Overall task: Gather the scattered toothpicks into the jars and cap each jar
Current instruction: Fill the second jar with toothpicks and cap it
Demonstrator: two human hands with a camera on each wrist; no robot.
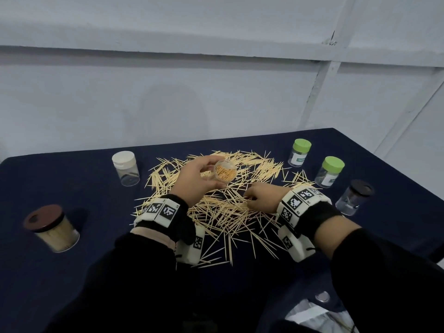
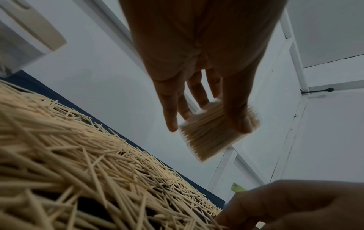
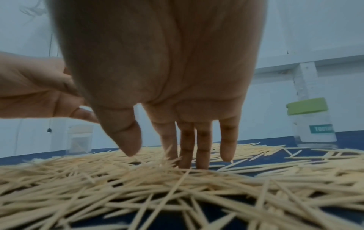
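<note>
Your left hand holds a small clear jar full of toothpicks above the wooden toothpick pile. Your right hand reaches down, fingers straight, touching the pile. A green-capped jar's label reads "TOOTH".

Head view from above; wrist views close over toothpicks.

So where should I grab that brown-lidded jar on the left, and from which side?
Probably wrap the clear wall just below the lid, coming from the side: the brown-lidded jar stands upright, apart from the toothpick pile, and looks full, so lifting by the lid seems riskier.
</note>
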